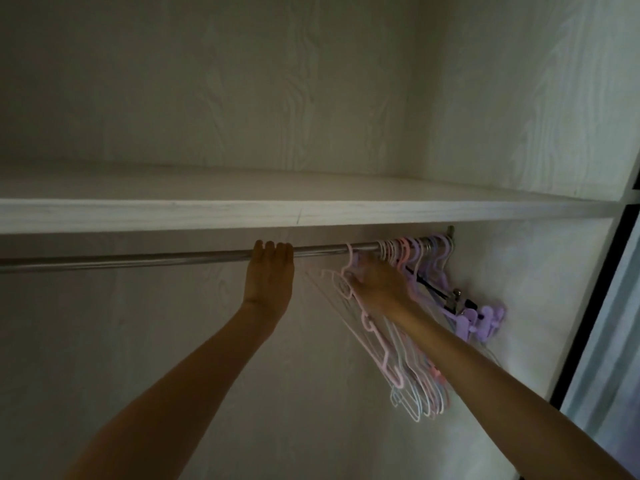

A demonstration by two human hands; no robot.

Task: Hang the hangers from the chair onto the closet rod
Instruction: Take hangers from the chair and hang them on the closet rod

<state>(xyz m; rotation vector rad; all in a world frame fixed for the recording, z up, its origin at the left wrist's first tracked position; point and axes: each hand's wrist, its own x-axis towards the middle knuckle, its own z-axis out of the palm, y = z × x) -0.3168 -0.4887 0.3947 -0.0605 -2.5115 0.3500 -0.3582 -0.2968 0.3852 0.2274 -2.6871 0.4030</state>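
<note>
A metal closet rod runs across the closet under a white shelf. My left hand grips the rod near its middle, fingers curled over the top. My right hand holds a pink hanger just below its hook, and the hook sits over the rod. Several more pink, white and purple hangers hang bunched at the rod's right end, swung back toward the wall. The chair is out of view.
The white shelf lies close above the rod. The closet's right side wall stands just beyond the hangers, with a dark door frame at the far right. The rod's left stretch carries no hangers.
</note>
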